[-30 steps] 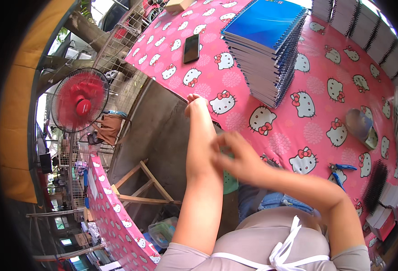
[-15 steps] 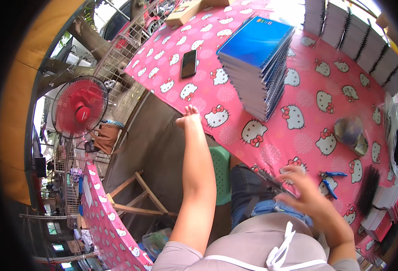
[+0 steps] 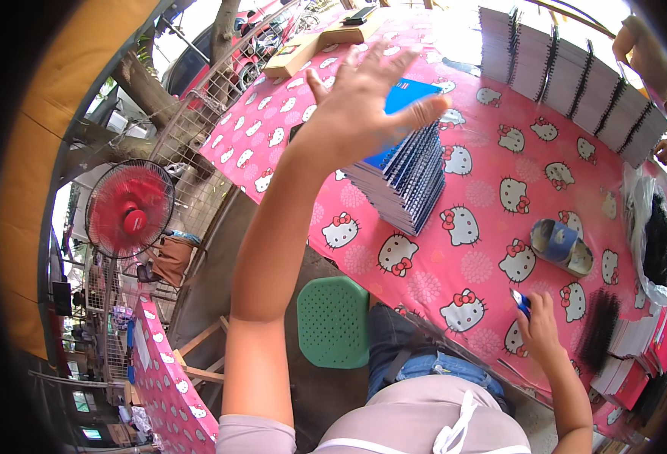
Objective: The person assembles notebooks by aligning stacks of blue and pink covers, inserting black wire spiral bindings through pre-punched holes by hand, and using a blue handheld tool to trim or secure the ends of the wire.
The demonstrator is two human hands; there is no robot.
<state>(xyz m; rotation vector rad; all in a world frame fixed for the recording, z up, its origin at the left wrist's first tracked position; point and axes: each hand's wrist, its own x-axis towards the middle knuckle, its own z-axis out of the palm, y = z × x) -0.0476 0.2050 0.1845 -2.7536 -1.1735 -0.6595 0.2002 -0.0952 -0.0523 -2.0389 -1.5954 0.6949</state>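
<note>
My left hand (image 3: pixel 356 106), fingers spread, reaches over a tall stack of blue spiral-bound notebooks (image 3: pixel 416 170). It hides part of the top cover, and whether it touches the stack I cannot tell. Low over the near right of the table, my right hand (image 3: pixel 539 327) is closed on a small blue-handled tool (image 3: pixel 523 304) that looks like pliers; its tip points away from me. Farther off lies a blue and whitish object (image 3: pixel 560 246) with a band across it, its kind unclear.
A pink patterned cloth covers the table (image 3: pixel 481 265). Wire-bound books (image 3: pixel 568 76) stand along the far right, near another person (image 3: pixel 651 64). At right are a plastic bag (image 3: pixel 655 242) and a black bristly bundle (image 3: pixel 600 329). A green stool (image 3: pixel 333 321) and red fan (image 3: pixel 131 208) stand left.
My left hand has moved from the table's left edge up over the notebooks. My right hand has taken hold of the blue-handled tool from the table. The view has shifted, showing more stool.
</note>
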